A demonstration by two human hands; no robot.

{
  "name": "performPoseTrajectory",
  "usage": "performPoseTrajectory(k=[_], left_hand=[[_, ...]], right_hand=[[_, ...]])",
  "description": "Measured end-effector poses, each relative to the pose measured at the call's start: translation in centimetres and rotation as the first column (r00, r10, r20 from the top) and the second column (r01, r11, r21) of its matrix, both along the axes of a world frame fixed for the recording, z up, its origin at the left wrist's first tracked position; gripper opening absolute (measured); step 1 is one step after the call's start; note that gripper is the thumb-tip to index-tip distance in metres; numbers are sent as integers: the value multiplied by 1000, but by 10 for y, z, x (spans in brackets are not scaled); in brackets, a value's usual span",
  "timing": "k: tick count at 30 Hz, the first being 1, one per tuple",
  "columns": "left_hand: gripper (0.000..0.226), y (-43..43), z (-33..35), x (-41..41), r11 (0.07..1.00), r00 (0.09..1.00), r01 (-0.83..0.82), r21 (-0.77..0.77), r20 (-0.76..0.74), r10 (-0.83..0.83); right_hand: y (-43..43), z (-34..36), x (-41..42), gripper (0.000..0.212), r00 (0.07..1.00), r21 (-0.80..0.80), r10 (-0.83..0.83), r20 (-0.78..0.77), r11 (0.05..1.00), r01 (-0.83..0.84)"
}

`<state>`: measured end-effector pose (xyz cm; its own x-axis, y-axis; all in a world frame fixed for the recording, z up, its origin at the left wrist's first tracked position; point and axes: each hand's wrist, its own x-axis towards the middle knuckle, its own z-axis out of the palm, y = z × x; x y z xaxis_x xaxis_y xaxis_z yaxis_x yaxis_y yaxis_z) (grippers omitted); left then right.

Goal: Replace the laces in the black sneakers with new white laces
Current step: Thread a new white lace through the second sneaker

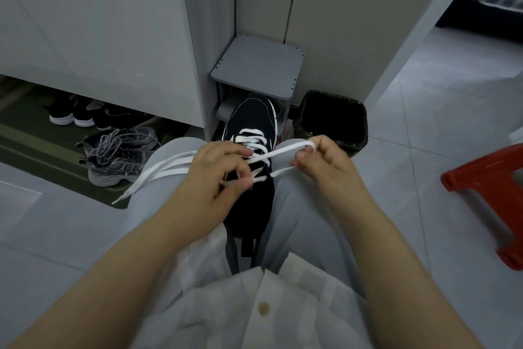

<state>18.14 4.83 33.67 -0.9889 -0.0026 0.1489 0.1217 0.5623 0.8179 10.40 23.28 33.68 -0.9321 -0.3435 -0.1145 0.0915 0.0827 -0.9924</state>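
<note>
A black sneaker (250, 119) with a white sole edge lies between my knees, toe pointing away. A white lace (278, 152) crosses its lower eyelets. My right hand (325, 160) pinches a loop of the lace to the right of the shoe. My left hand (218, 178) sits over the shoe's upper eyelets and pinches the lace there between thumb and fingers. The lace's other end (158, 173) trails left across my left thigh. The tongue and upper eyelets are partly hidden by my left hand.
A grey sneaker (119, 154) lies on a dark mat at left, with dark shoes (73, 115) under a white cabinet. Ahead stand a small grey stool (257, 68) and a black-lined bin (334, 119). A red plastic stool (492, 195) is at right.
</note>
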Motion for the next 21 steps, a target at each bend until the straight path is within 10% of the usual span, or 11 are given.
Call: performPoseTrajectory(k=[3,6,9,12,21], left_hand=[[16,-5,12,10,772,996,-33,635,87,-29],[31,-9,17,9,524,984,-168,835,169,47],[26,-16,14,3,946,937,-262,190,286,202],[27,-17,11,2,855,961,-28,-518,223,166],[36,-36,15,-5,851,952,298,-433,203,-230]], right_hand=[[-6,-8,2,14,988,174,81,-128,983,-58],[-12,-15,4,10,961,304,134,-243,951,-56],[-15,-23,7,7,928,388,161,-336,922,-19],[-16,-29,8,21,895,447,201,-399,894,-1],[-19,-31,11,43,824,521,288,-488,853,10]])
